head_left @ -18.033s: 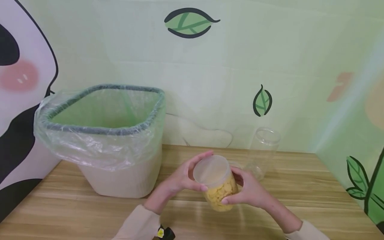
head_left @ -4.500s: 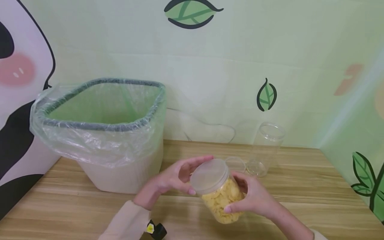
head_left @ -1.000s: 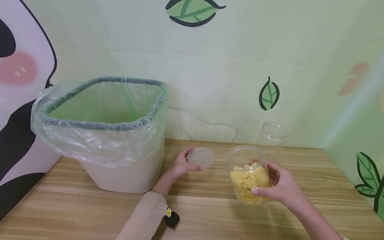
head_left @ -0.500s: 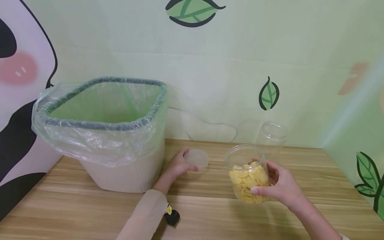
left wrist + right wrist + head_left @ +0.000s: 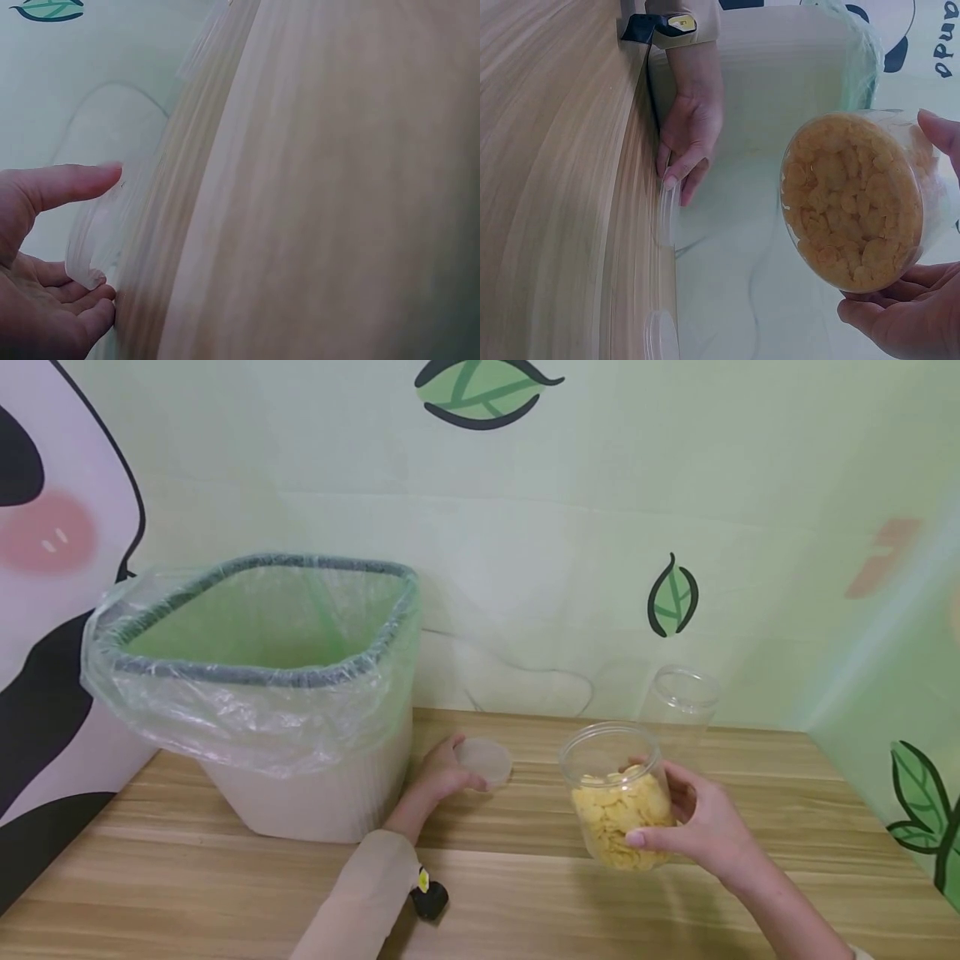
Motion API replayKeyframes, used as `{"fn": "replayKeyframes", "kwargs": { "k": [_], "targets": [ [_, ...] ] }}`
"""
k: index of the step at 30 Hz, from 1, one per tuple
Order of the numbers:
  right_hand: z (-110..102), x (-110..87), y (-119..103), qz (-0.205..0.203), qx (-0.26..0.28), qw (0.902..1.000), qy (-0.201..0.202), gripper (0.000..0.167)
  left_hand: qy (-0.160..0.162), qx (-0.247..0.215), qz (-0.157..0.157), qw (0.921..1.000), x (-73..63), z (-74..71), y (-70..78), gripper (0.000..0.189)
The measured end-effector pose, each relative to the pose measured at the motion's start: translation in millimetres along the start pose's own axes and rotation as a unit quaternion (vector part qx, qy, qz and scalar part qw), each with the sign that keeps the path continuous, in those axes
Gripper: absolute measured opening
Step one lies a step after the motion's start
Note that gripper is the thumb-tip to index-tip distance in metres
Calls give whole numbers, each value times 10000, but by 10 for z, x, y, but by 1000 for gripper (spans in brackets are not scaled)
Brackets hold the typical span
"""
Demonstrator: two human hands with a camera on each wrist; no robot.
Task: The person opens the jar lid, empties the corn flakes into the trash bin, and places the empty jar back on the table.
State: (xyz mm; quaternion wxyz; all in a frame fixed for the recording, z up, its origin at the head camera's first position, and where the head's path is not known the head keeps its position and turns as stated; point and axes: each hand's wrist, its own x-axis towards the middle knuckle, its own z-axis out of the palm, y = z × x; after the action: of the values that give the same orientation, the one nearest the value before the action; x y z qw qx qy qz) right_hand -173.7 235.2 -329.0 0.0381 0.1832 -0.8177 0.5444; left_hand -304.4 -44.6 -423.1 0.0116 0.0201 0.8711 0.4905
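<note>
My right hand (image 5: 708, 818) grips a clear plastic jar (image 5: 622, 827) from the right side, thumb across its front. The jar is uncapped, tilted slightly and partly filled with yellow flakes (image 5: 851, 202), seen through its base in the right wrist view. To its left, my left hand (image 5: 444, 768) holds a round translucent lid (image 5: 486, 762) by the edge, low at the wooden table. In the left wrist view, the thumb lies over one side of the lid (image 5: 94, 247) and the fingers curl at its lower edge.
A pale bin (image 5: 300, 802) lined with a greenish plastic bag (image 5: 247, 718) stands left of my left hand. Behind the jar of flakes is a taller clear jar (image 5: 678, 710), partly hidden. A printed green backdrop (image 5: 525, 568) borders the table (image 5: 525, 893).
Seconds ago the lid sat on the jar; now it is off. Over the last second, my left hand has drawn it left and slightly down, while the right hand has barely moved.
</note>
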Motion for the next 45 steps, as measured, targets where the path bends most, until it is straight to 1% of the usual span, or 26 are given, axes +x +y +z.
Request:
{"fn": "replayKeyframes", "kwargs": {
  "k": [8, 17, 24, 29, 35, 39, 45],
  "targets": [
    [7, -3, -20, -33, 34, 10000, -42, 69, 67, 159, -45, 9998, 4, -11, 7, 92],
    [14, 4, -29, -69, 43, 9999, -117, 69, -5, 512, -111, 9986, -3, -32, 24, 95],
    [21, 5, -30, -135, 109, 9998, -98, 69, 36, 767, -43, 9970, 2, -27, 28, 93],
    [24, 13, -23, -218, 58, 9997, -80, 69, 61, 886, -111, 9960, 2, -31, 35, 94],
    [13, 16, -14, -220, 39, 9997, -64, 68, -45, 892, -85, 9960, -8, -52, 45, 94],
    [3, 15, -18, -112, 56, 9999, -69, 69, -137, 808, -59, 9966, -12, -61, 45, 97],
    [-14, 8, -39, 3, -9, 10000, -90, 69, -73, 713, -28, 9974, -51, -67, 88, 100]
  ]
}}
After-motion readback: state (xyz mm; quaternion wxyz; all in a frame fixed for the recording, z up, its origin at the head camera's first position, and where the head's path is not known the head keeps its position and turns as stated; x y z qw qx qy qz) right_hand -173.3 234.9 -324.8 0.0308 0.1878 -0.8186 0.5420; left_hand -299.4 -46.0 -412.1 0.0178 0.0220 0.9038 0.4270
